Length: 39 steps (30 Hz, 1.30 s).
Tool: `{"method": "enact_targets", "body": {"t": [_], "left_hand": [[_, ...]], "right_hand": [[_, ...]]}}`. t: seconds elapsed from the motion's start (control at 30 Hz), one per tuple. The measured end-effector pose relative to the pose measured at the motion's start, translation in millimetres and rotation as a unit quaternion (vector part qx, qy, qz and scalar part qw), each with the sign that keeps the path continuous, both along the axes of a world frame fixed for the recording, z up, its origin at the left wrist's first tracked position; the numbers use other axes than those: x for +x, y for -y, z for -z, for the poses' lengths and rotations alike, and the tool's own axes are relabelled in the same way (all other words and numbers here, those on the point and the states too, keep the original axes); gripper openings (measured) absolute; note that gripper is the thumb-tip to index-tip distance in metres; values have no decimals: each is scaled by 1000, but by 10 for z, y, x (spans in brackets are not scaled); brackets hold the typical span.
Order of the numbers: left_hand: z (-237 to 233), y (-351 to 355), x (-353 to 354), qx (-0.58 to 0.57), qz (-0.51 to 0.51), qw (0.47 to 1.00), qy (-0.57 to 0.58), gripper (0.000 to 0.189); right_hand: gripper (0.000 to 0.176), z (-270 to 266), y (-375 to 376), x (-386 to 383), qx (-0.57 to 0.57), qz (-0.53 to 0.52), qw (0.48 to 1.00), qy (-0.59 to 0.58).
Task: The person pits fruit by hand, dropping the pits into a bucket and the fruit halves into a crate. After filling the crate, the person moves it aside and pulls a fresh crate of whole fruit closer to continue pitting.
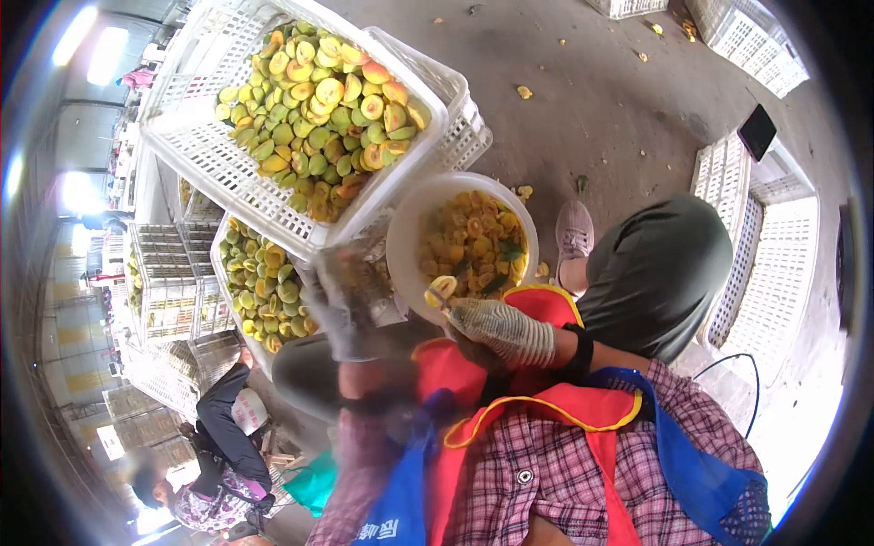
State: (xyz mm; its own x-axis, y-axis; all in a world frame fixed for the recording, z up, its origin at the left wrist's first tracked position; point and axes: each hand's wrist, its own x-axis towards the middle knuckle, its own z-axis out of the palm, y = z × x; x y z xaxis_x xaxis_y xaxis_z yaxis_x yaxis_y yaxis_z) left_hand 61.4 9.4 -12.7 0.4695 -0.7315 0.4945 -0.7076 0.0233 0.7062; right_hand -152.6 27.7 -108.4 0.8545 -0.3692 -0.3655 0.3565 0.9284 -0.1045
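Observation:
My right hand, in a striped knit glove, is closed around a small metal tool whose handle is mostly hidden. At the tool's tip, above the near rim of the bucket, is a yellow fruit half. My left hand, gloved in grey, is smeared by motion beside the crates, and its fingers cannot be made out. The round white bucket holds orange-brown fruit scraps and a few leaves. Left of it, a tilted white crate is partly filled with cut green-yellow, peach-like halves.
Below the tilted crate, another crate holds green-yellow fruit. A white crate with a dark flat device on its corner stands right of my knee. Fruit bits litter the concrete floor. Another person sits at lower left near stacked crates.

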Motion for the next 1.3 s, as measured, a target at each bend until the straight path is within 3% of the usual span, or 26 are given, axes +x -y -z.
{"method": "enact_targets", "body": {"t": [0.03,0.07,0.1,0.13,0.17,0.2,0.23,0.27,0.3,0.33,0.4,0.47,0.53,0.6,0.63,0.73,0.77,0.8,0.87,0.9,0.97,1.0,1.07,1.1,1.27,1.3], "left_hand": [[-43,14,259,-52,-11,973,-224,29],[-400,1,342,119,-140,963,198,41],[-650,79,290,143,-230,898,346,47],[-683,148,385,93,-235,904,345,47],[-719,276,392,109,-215,912,331,46],[-738,436,386,126,-196,920,316,46],[-675,620,345,173,-135,955,200,44],[-586,845,330,214,-71,971,80,42],[-368,1092,476,229,-28,965,124,40],[-97,1351,640,242,15,955,169,39],[243,1858,748,397,4,913,93,43],[458,2136,698,534,21,820,203,50],[717,2190,737,471,17,851,231,46],[718,2097,693,404,-45,903,141,39],[721,2041,784,374,6,925,73,37],[625,1757,814,294,44,950,95,40],[574,1638,772,204,49,975,70,43],[438,1446,657,129,85,987,-44,39],[-94,977,186,84,150,916,-362,37],[-144,787,-12,86,142,916,-365,37],[-134,474,-337,23,64,826,-560,38],[-102,363,-379,23,59,825,-562,38],[-28,174,-475,7,222,630,-744,45],[-289,111,-871,-46,98,705,-701,45],[-174,-72,-857,53,170,787,-591,51],[-224,-86,-885,70,153,776,-608,50]], "right_hand": [[34,253,-84,79,-417,136,899,-7],[34,133,-2,25,-417,135,899,-4],[38,-167,135,-80,-304,40,949,-72],[42,-423,241,-157,-183,-55,972,-138],[42,-572,313,-192,-185,-54,972,-136],[41,-694,375,-228,-91,-81,990,-78],[39,-789,415,-258,6,-108,994,-19],[39,-869,457,-293,5,-109,994,-20],[42,-933,498,-327,-5,-110,994,-3],[46,-958,529,-335,-16,-109,994,14],[45,-853,532,-269,-41,-74,995,-56],[45,-737,544,-191,-71,-34,989,-125],[44,-644,523,-166,-115,-20,985,-127],[44,-648,516,-141,-87,-11,990,-110],[43,-682,529,-153,-124,-7,985,-121],[40,-488,429,-90,-206,19,968,-143],[38,-388,389,-79,-252,45,954,-156],[38,-467,383,-97,-251,43,954,-157],[32,-761,420,-140,-216,52,961,-166],[32,-839,426,-168,-212,45,962,-167],[24,-957,446,-220,-317,-10,932,-177],[24,-1016,444,-232,-314,-15,933,-177],[22,-1104,409,-236,-435,-28,872,-222],[23,-1107,374,-229,-443,-13,870,-216],[25,-929,319,-201,-515,2,813,-270],[26,-880,309,-202,-599,40,749,-282]]}}
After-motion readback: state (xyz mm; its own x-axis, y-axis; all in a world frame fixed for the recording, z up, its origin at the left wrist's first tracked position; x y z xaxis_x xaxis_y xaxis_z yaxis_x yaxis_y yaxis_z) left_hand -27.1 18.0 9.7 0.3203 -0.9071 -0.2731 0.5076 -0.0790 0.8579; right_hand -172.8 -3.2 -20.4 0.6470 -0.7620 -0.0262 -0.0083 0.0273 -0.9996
